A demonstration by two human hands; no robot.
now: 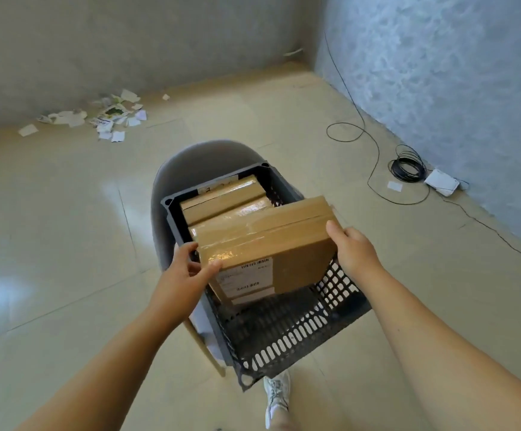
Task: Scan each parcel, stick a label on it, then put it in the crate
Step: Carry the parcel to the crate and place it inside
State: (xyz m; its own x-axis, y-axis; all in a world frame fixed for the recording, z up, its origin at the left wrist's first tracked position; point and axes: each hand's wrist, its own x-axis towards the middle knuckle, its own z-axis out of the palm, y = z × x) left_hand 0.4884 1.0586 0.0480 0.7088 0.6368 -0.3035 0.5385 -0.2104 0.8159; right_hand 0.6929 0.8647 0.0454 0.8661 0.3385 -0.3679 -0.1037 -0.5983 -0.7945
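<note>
Parcel (pixel 271 244) tilted, label (pixel 246 281) toward wearer

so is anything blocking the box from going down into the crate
Nothing visible does. The held parcel hangs over the crate, whose near half is bare; the packed parcels fill only the far end. Left hand and right hand grip its sides.

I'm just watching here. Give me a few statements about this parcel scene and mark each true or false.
1. Both hands, left hand and right hand, hold the parcel. True.
2. The crate is empty. False: other boxes already stand at its far end.
3. The held parcel carries a white label. True.
4. The crate sits on the floor. False: it rests on a grey chair.
</note>
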